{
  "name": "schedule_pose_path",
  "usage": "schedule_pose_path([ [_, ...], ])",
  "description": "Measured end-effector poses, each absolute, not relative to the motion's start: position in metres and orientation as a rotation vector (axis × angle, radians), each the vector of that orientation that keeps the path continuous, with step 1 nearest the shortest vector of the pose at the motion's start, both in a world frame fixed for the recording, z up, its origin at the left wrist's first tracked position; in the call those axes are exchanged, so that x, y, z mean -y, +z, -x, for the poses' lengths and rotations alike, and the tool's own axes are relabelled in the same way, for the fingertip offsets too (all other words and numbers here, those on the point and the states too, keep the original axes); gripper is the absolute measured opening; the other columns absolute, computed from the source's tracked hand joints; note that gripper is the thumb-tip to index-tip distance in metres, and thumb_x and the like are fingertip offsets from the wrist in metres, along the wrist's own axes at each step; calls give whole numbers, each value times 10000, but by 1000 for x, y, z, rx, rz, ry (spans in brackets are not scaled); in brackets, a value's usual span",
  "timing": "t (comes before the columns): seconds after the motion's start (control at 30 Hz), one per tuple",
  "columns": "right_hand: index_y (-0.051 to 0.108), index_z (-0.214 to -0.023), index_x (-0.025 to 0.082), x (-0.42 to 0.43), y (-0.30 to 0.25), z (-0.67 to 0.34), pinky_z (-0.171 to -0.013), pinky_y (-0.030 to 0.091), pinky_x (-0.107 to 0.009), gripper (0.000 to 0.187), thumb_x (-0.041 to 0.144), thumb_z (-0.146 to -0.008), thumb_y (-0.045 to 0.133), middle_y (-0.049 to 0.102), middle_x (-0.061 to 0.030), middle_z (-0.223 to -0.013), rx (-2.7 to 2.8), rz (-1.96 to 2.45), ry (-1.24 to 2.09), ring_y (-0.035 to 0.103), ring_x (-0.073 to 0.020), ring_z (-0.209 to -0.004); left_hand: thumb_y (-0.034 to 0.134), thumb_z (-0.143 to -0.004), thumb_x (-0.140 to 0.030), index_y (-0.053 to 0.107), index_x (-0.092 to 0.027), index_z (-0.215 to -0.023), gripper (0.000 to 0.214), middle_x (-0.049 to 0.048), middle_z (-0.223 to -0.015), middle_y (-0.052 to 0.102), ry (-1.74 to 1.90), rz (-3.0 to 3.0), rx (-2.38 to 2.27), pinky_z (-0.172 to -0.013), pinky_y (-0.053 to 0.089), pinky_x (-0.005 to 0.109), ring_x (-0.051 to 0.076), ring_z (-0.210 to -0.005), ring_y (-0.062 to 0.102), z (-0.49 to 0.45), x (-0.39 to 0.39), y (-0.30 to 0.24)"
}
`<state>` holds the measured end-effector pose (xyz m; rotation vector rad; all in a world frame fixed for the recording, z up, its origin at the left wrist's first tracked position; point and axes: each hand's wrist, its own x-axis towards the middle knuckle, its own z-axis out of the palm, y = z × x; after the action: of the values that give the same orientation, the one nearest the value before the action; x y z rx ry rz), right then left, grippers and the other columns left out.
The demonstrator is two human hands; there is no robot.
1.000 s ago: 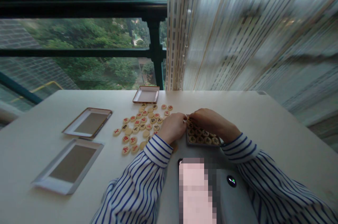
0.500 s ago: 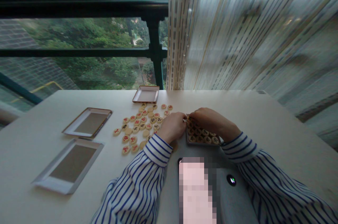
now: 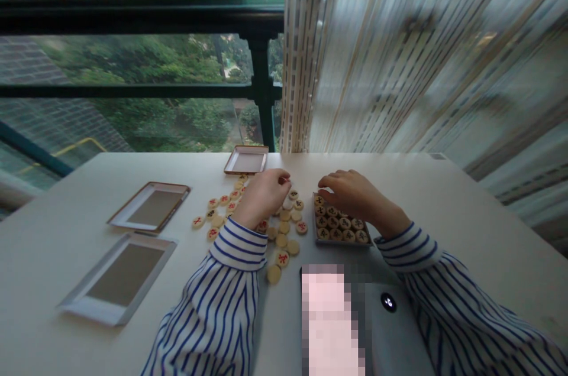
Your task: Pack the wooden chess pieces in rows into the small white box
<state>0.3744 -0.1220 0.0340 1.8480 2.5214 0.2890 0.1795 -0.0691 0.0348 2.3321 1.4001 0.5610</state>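
Round wooden chess pieces (image 3: 284, 228) with red or black characters lie scattered on the white table (image 3: 444, 198). A small square tray (image 3: 339, 226) holds several pieces in rows. My left hand (image 3: 262, 194) hovers over the scattered pieces, its fingers curled in a pinch near a piece at the far side; what it holds is hidden. My right hand (image 3: 352, 194) rests on the tray's far left corner, fingers bent down onto the pieces there. Both sleeves are striped blue and white.
A small empty tray (image 3: 246, 160) sits at the table's far edge. Two flat box lids (image 3: 149, 206) (image 3: 120, 275) lie to the left. A grey device (image 3: 390, 329) is near me. A window railing and striped curtain stand behind the table.
My left hand left the tray's corner and moved left and away over the loose pieces. More pieces beside the tray are uncovered. My right hand stayed on the tray.
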Motion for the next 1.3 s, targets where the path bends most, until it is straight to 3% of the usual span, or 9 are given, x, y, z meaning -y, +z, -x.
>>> schedule_pose_path([
  [0.4, 614, -1024, 191, 107, 32, -356, -801, 396, -321, 278, 322, -843, 447, 662, -90, -1003, -2536, -1827, 76, 588, -220, -937, 487, -816, -280, 618, -163, -1096, 331, 81, -1015, 682, 483, -2437, -1386, -785, 450, 251, 187, -922, 617, -166, 57, 31],
  [0.8, 630, -1046, 171, 75, 25, -331, -708, 449, -328, 419, 458, -816, 430, 675, -144, -972, -2346, -1824, -14, 629, -249, -875, 438, -846, -303, 615, -169, -1106, 342, 103, -1010, 683, 468, -2483, -1506, -808, 447, 292, 209, -932, 622, -164, 56, 31],
  [1.3, 670, -967, 154, 69, 18, -321, -650, 449, -292, 334, 328, -753, 482, 680, -149, -935, -2320, -1894, -40, 636, -238, -827, 422, -860, -345, 618, -180, -1104, 353, 100, -1014, 683, 463, -2486, -1537, -810, 444, 303, 220, -937, 620, -165, 59, 33],
])
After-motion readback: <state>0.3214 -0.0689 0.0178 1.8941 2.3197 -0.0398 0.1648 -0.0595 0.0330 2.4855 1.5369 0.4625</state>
